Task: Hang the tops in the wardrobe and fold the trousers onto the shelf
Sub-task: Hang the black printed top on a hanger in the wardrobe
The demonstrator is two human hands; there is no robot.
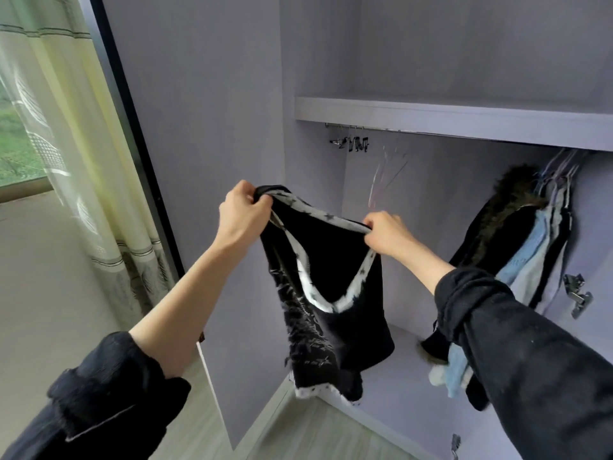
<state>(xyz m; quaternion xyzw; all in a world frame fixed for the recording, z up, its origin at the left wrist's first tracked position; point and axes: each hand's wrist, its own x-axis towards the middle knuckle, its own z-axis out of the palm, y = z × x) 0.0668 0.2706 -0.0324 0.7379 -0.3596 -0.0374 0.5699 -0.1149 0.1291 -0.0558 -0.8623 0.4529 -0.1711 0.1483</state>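
Our fingers (265, 202) on the left hand (242, 214) are curled tight round one shoulder of the black top (335, 293), just left of the frame's centre, and the right hand (386, 232) pinches the other shoulder in curled fingers a little lower and to the right. Between them the white star-printed trim of the neckline sags in a deep V, and the rest of the top hangs free below, its patterned hem reaching toward the lower middle of the frame, in front of the open wardrobe (232, 127).

Behind our hands, a few bare wire hangers (386, 174) dangle from the rail (381, 128), and a cluster of dark clip hangers (353, 144) sits at the rail's left end. At the right of the frame, hanging clothes (530, 247) crowd together: a dark coat with a fur collar, pale blue and grey pieces beside it, partly hidden by our right sleeve (530, 360). Metal hinges (578, 293) show on the wall beyond them.

Both forearms reach up and forward, bare from wrist to the pushed-up dark sleeves, the left one rising from the lower left corner.

The shelf (431, 116) above the rail spans the upper right. A curtain (49, 127) hangs along the left edge.
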